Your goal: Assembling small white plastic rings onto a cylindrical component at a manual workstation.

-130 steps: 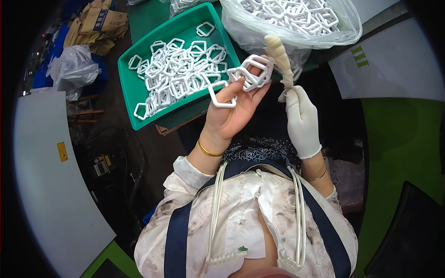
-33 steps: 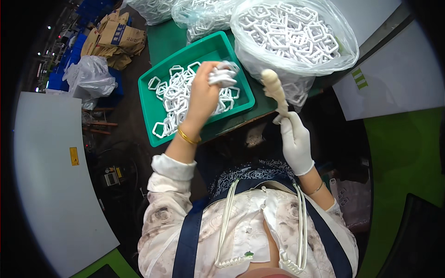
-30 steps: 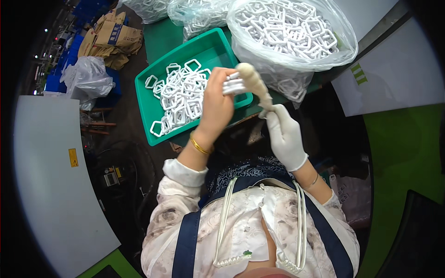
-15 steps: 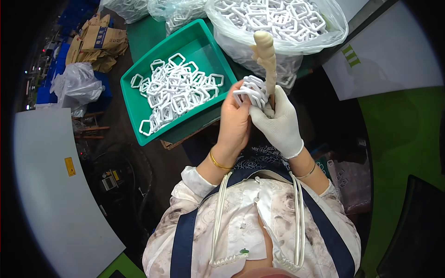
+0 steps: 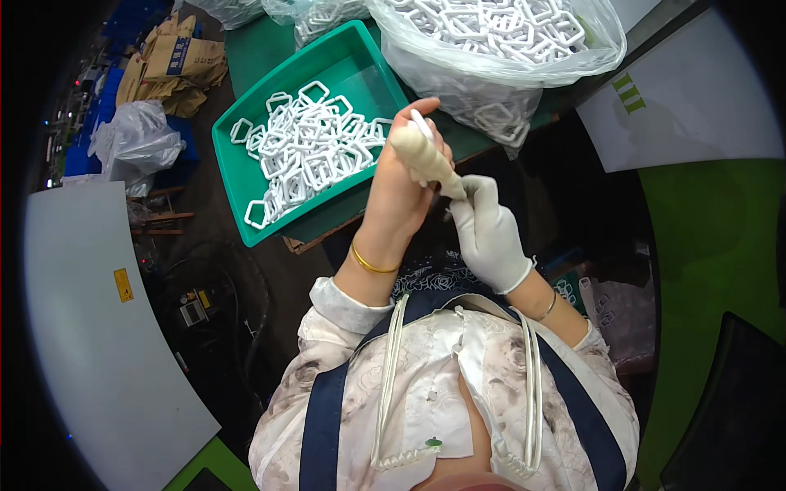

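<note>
My bare left hand point(image 5: 393, 184), with a gold bangle at its wrist, is raised at the near right corner of the green tray point(image 5: 232, 195). Its fingers curl around at least one white plastic ring point(image 5: 422, 124), mostly hidden. My right hand point(image 5: 494, 237), in a white knit glove, pinches the lower end of a tool with a thick, cream wrapped handle point(image 5: 424, 155). This handle slants up and left across my left palm, covering part of what that hand holds. The tool's working end is hidden. Many angular white rings point(image 5: 311, 151) lie heaped in the tray.
A clear plastic bag point(image 5: 524, 74) full of white rings stands at the back right, with more bags behind the tray. Brown paper sacks point(image 5: 176, 61) and a crumpled plastic bag point(image 5: 137, 143) lie at the far left. White panels point(image 5: 106, 311) flank both sides.
The wrapped handle has tipped from upright to slanting left over my left hand. My right hand has moved slightly down, and my left hand has turned, with the rings now mostly hidden.
</note>
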A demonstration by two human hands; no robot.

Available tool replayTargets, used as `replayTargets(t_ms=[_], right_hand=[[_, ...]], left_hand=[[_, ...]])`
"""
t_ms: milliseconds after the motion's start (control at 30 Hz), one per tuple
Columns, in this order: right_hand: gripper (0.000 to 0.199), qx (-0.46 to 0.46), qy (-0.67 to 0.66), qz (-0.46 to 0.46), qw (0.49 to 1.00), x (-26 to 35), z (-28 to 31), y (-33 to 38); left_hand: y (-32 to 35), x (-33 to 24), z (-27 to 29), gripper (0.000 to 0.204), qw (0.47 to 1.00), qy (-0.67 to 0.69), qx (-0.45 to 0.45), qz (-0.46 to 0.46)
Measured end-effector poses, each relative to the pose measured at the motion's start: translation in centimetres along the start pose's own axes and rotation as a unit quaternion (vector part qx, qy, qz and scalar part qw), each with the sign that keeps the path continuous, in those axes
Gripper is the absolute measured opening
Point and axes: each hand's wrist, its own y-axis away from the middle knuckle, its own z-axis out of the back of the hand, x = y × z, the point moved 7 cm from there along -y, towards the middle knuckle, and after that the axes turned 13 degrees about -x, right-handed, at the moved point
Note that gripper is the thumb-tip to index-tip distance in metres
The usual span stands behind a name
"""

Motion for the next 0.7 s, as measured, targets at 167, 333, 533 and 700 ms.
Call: replayTargets(t_ms=[167,333,533,700], right_hand=[[0.015,-0.089,-0.084,-0.096,0.988,-1.6,2.5,-0.6],[0.023,-0.026,-0.143,-0.123,0.982,1.8,1.4,-2.6],[0.025,0.054,-0.136,-0.121,0.982,1.6,1.0,-3.2],[0.017,0.023,-0.136,-0.134,0.981,1.5,1.2,-3.0]], left_hand=[[0.4,2.9,1.3,0.028,0.975,0.174,0.007,0.138],[1.8,3.8,-1.6,0.044,0.98,0.138,0.005,0.147],[1.9,4.0,-1.2,0.05,0.974,0.187,0.016,0.126],[1.8,4.0,-0.6,0.038,0.964,0.209,-0.03,0.164]])
